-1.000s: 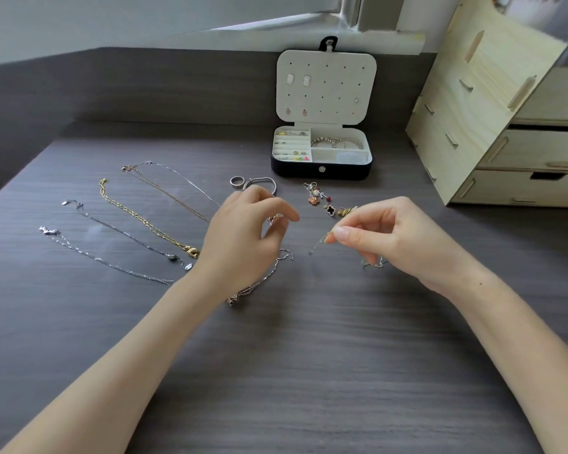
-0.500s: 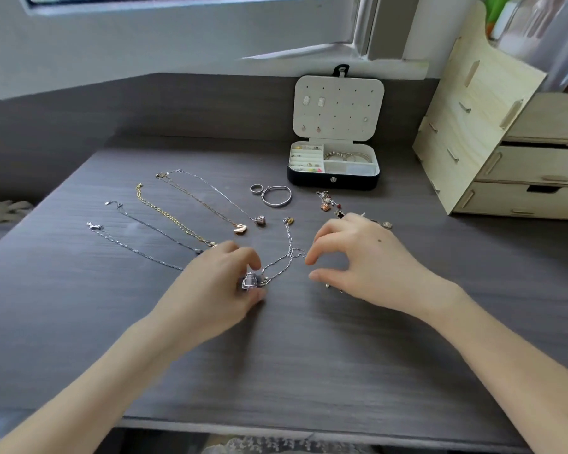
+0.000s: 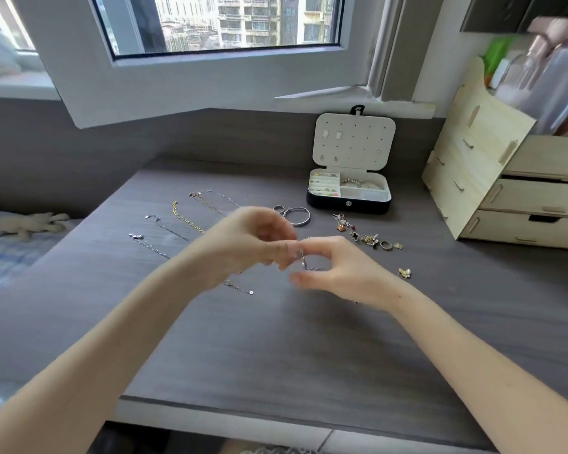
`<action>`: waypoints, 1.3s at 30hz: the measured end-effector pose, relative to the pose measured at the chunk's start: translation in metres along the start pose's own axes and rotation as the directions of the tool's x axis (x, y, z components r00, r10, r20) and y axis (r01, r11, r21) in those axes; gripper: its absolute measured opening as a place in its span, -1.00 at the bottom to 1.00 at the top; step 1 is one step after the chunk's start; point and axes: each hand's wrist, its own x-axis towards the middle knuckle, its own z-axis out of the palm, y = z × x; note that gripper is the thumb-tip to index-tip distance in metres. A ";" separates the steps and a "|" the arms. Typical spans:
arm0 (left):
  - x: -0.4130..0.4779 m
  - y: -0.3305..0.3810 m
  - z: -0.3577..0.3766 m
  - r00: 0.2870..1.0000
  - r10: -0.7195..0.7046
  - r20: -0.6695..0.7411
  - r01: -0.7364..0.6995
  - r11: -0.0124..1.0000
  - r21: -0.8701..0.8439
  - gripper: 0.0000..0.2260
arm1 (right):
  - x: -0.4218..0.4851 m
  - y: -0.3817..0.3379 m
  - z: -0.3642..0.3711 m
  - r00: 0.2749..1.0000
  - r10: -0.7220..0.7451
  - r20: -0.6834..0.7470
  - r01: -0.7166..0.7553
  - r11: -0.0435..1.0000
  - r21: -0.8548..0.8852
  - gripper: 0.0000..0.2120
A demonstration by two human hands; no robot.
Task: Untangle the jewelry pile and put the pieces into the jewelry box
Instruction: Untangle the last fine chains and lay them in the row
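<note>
thin silver chain (image 3: 304,263) between 2 hands, above a grey wooden table (image 3: 276,355)
left hand (image 3: 253,244) pinches the chain; right hand (image 3: 340,273) curves finger and thumb round it, grip too blurred to tell. open black jewelry box (image 3: 348,205) stands far right.

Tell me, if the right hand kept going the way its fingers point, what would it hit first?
Pointing left, the right hand would probably meet the silver chain between the hands first, then the left hand just beyond; blur leaves depth unclear.
</note>
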 end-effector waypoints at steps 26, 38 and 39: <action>-0.043 -0.124 -0.153 0.676 -0.311 -0.668 0.505 0.855 0.114 -0.85 | 0.034 -0.039 0.065 0.995 0.098 0.034 -0.080 0.933 -0.350 -0.82; -0.032 -0.137 -0.140 0.677 -0.116 -0.727 0.643 0.573 0.508 -0.69 | 0.023 -0.027 0.069 0.999 0.024 -0.048 -0.045 0.872 -0.487 -0.86; -0.030 -0.132 -0.136 0.672 -0.080 -0.736 0.638 0.565 0.522 -0.68 | 0.017 -0.025 0.061 0.998 0.029 -0.060 -0.054 0.879 -0.474 -0.87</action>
